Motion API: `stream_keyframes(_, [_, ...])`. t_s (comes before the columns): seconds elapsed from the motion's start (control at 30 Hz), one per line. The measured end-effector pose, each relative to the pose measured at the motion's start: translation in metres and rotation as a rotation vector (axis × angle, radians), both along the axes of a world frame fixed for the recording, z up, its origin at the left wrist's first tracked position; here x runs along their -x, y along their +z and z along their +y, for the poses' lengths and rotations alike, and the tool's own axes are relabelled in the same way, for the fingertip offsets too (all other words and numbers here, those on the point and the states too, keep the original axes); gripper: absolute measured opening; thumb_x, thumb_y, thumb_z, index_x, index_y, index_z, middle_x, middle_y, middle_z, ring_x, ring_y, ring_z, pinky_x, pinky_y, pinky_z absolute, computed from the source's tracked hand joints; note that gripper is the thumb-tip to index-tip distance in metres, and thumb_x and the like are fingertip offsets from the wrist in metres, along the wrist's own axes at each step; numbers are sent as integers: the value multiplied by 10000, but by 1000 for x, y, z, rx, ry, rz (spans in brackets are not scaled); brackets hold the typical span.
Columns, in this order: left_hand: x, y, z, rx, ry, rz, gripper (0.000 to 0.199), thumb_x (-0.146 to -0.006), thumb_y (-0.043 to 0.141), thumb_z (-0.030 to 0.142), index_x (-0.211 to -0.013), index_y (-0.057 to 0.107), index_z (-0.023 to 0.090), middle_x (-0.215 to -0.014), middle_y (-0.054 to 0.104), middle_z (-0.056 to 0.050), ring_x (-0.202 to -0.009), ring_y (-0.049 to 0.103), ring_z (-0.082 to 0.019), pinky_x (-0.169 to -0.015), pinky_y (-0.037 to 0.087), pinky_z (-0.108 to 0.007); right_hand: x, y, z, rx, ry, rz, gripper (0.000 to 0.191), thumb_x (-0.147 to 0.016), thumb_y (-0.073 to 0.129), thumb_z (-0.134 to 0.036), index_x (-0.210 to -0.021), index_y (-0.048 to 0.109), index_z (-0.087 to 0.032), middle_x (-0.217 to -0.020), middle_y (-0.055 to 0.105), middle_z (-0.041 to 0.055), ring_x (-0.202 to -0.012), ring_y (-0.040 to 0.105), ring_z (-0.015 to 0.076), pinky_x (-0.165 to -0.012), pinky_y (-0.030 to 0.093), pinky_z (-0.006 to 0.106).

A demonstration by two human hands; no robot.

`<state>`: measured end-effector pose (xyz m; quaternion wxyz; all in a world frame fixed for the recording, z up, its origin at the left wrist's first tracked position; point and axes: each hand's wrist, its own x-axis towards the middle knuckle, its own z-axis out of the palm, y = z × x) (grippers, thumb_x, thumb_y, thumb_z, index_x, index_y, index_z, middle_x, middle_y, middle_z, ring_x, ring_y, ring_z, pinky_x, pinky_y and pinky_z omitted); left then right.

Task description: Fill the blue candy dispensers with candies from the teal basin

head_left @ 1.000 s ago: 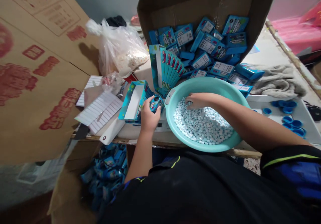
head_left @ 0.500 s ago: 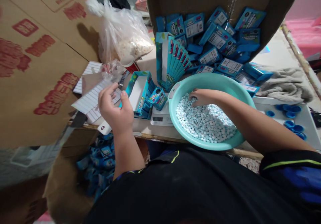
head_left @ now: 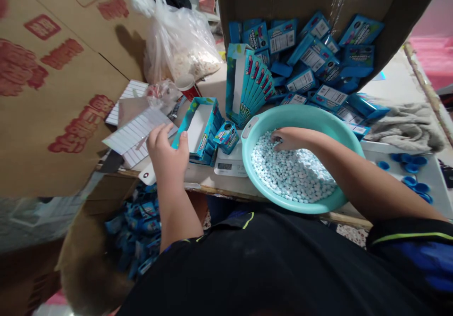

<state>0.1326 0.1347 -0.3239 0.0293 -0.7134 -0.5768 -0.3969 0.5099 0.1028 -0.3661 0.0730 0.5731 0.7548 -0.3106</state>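
The left hand [head_left: 168, 151] is raised above the near edge of the desk [head_left: 198, 184], wrist bent and fingers loosely curled. Its grip is half open and has hold of nothing that shows, with the thumb just beside the open blue box [head_left: 200, 129]; whether they touch, I cannot tell. The right arm [head_left: 354, 179] reaches across the body and over the rim of the teal basin [head_left: 300, 115], the right hand [head_left: 288, 139] turned palm-down, its fingers [head_left: 276, 139] dug into the pale blue candies [head_left: 293, 174]. That grip is curled, but whether any candies are caught in it is hidden.

A small blue box [head_left: 226, 137] sits on the digital scale [head_left: 230, 167] between the open box and the basin — the basin stands just beside the scale. Behind them, a display box of packets [head_left: 247, 82] stands upright, backed by a tilted carton [head_left: 311, 0] heaped with blue boxes [head_left: 314, 54]. Lined paper [head_left: 136, 132] and a knotted plastic bag [head_left: 180, 42] lie to the left; a grey cloth [head_left: 406, 129] and blue caps [head_left: 410, 174] lie to the right — more blue packets [head_left: 138, 226] lie below the desk.
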Motion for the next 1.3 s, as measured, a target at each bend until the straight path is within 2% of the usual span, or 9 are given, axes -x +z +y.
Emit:
stream_keyframes(0.17, [16, -9, -4, 61, -4, 16, 536, -869, 769, 396, -1347, 673, 173, -1423, 599, -175, -1403, 518, -362, -1249, 373, -548, 0, 2, -1, -12, 3, 13, 345, -930, 720, -305, -1229, 695, -134, -1197, 728, 122, -940, 633, 220, -752, 418, 261])
stream_keyframes(0.3, [24, -5, -9, -24, -45, -20, 482, -912, 736, 382, -1324, 677, 139, -1395, 619, -170, -1376, 548, -312, -1240, 387, -489, -1, 9, -3, -34, 16, 36, 269, -920, 711, -230, -1167, 741, -128, -1131, 743, 109, -907, 629, 200, -762, 420, 258])
stream_keyframes(0.43, [38, -11, 0, -113, 74, -117, 377, -925, 729, 284, -1228, 706, 62, -1257, 690, -186, -1265, 612, -298, -1176, 445, -487, -1, 19, -8, -93, 19, 65, 214, -910, 688, -154, -1104, 771, -117, -1062, 763, 109, -909, 648, 206, -791, 433, 275])
stream_keyframes(0.53, [53, -31, 11, -81, 239, -308, 296, -939, 679, 180, -1203, 685, 46, -1227, 700, -181, -1179, 650, -270, -1110, 497, -467, 3, 25, -12, -146, 9, 70, 198, -908, 682, -146, -1077, 779, -116, -1028, 774, 109, -904, 659, 213, -801, 435, 287])
stream_keyframes(0.7, [76, -83, 10, -142, 471, -530, 519, -917, 598, 107, -1413, 453, 63, -1474, 499, -250, -1252, 619, -248, -1030, 551, -403, 15, 29, -14, -288, 17, 37, 184, -924, 621, -162, -1002, 787, -149, -985, 776, 113, -824, 629, 212, -718, 398, 306])
stream_keyframes(0.83, [90, -117, 4, -156, 427, -444, 502, -880, 602, 179, -1365, 487, 121, -1356, 548, -214, -1227, 637, -273, -1020, 553, -416, 26, 40, -10, -412, 35, 59, 164, -907, 624, -162, -977, 770, -136, -986, 761, 123, -824, 614, 210, -725, 401, 307])
stream_keyframes(0.93, [94, -129, 4, -197, 359, -477, 398, -905, 556, 229, -1292, 542, 137, -1246, 595, -184, -1124, 669, -276, -938, 568, -415, 38, 54, -2, -469, 66, 145, 164, -889, 643, -151, -986, 771, -120, -944, 743, 109, -806, 609, 186, -740, 418, 295])
stream_keyframes(1.1, [96, -131, 2, -182, 289, -420, 366, -950, 564, 341, -1250, 594, 134, -1195, 624, -152, -1034, 666, -240, -900, 565, -385, 68, 74, 28, -537, 56, 318, 144, -867, 666, -187, -963, 770, -168, -897, 725, 50, -771, 623, 157, -747, 464, 278])
stream_keyframes(1.3, [98, -129, -3, -146, 273, -394, 351, -987, 537, 394, -1202, 635, 136, -1123, 667, -137, -1023, 677, -227, -914, 576, -368, 106, 79, 61, -512, 176, 312, 133, -833, 683, -162, -933, 764, -193, -862, 732, 30, -758, 637, 162, -737, 460, 283])
